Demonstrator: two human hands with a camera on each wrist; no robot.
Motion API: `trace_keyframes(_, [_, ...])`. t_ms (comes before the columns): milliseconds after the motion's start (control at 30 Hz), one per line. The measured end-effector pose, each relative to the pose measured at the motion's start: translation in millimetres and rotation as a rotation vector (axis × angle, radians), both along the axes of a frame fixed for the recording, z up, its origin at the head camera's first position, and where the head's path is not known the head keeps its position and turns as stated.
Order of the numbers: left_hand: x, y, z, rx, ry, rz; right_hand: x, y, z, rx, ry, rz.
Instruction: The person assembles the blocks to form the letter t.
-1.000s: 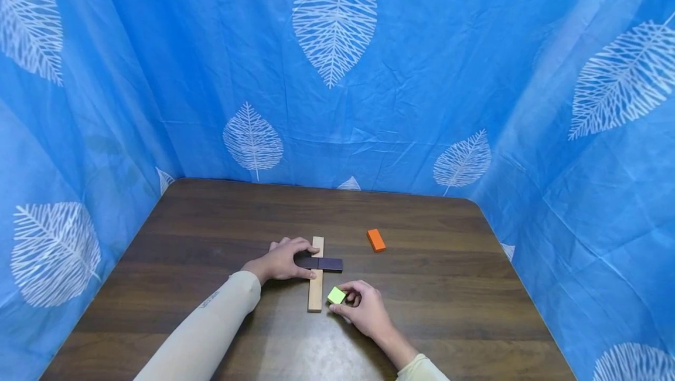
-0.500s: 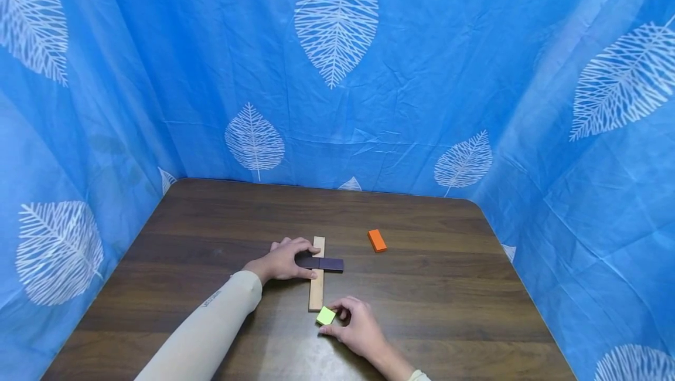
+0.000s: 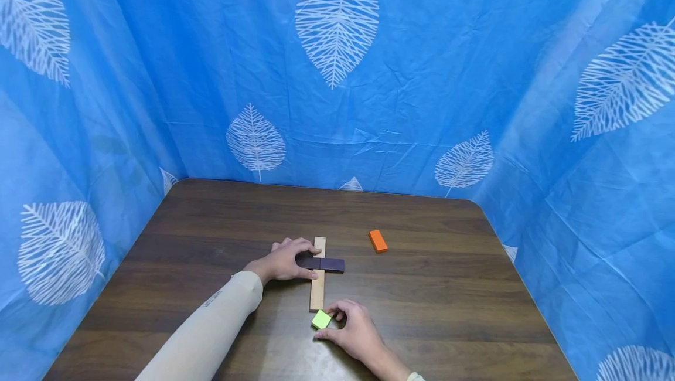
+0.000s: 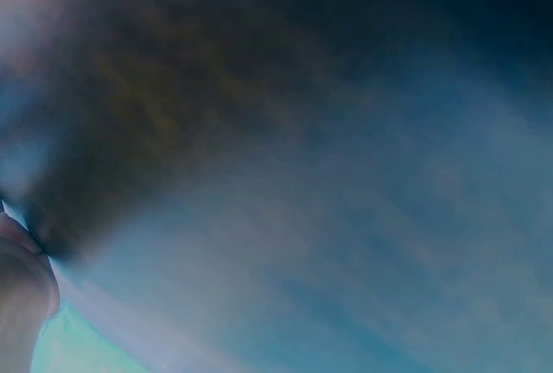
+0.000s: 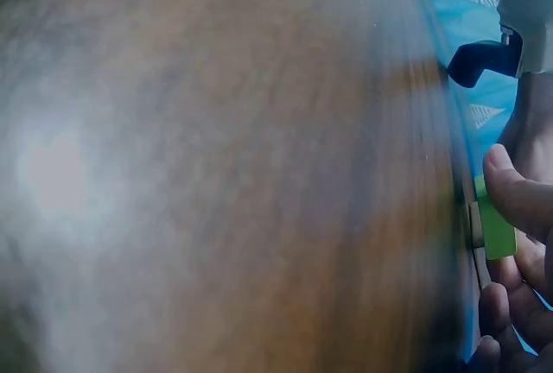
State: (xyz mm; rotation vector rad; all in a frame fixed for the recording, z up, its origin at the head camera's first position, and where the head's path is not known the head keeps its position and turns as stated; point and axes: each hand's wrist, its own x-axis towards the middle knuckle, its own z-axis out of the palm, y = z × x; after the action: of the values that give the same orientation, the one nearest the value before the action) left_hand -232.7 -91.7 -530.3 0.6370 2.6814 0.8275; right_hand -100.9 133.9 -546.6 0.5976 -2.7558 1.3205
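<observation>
In the head view a pale wooden strip (image 3: 317, 293) lies lengthwise on the table. Across it lies a dark purple bar (image 3: 333, 265) with a seam over the strip. My left hand (image 3: 285, 260) reaches in from the left, thumb and forefinger spread on either side of the bar, their tips resting on the strip. The bar's left end is partly hidden under that hand. My right hand (image 3: 354, 327) has a yellow-green block (image 3: 321, 319) between thumb and fingers, right at the strip's near end. The right wrist view shows the thumb over this green block (image 5: 497, 224).
An orange block (image 3: 378, 241) lies behind and right of the strip. The brown wooden table (image 3: 432, 299) is enclosed by a blue curtain (image 3: 401, 64) with white leaf prints. In the left wrist view, nearly everything is blurred.
My right hand has brought the green block left and nearer to me, from beside the strip to its near end. My left hand stays in place over the dark bar.
</observation>
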Motion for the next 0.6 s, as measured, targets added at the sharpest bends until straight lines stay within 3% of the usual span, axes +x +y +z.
trace_keyframes(267, [0.0,1.5,1.5,0.001,-0.005,-0.001,0.3,-1.9,-3.5,0.022,0.067,-0.010])
trace_keyframes(600, [-0.9,-0.7,-1.1,-0.001,-0.010,0.007,0.5,-6.9,-2.8,0.034,-0.002,-0.046])
